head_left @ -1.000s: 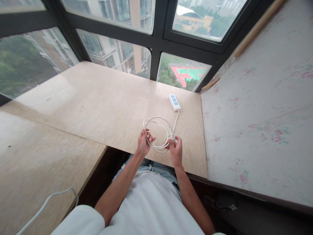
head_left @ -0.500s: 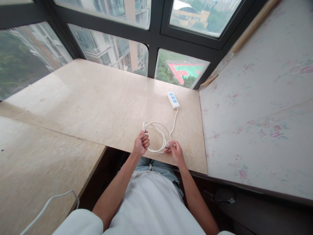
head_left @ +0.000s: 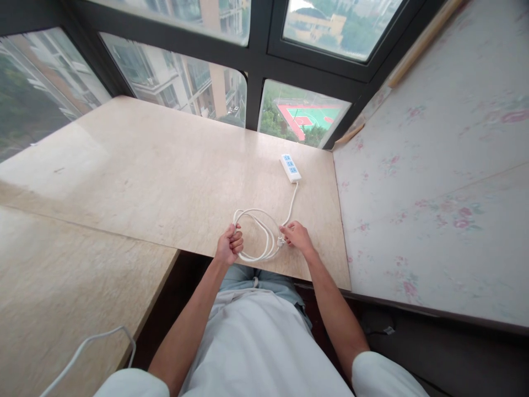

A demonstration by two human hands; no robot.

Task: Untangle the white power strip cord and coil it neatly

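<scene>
My left hand is closed around the left side of a looped white power cord. The loops hang open between my two hands, close to the front edge of the counter. My right hand pinches the cord at the right side of the loops, its fingertips just above the white plug. From there the cord runs up to a white power strip with blue socket faces, which lies on the counter near the window.
The beige stone counter meets a dark window frame at the back and a flower-patterned wall on the right. Another white cable crosses the counter section at lower left.
My left hand has shifted slightly left with the loops, widening them. My right hand has moved up from the plug to the cord just above it. The power strip stays on the counter.
</scene>
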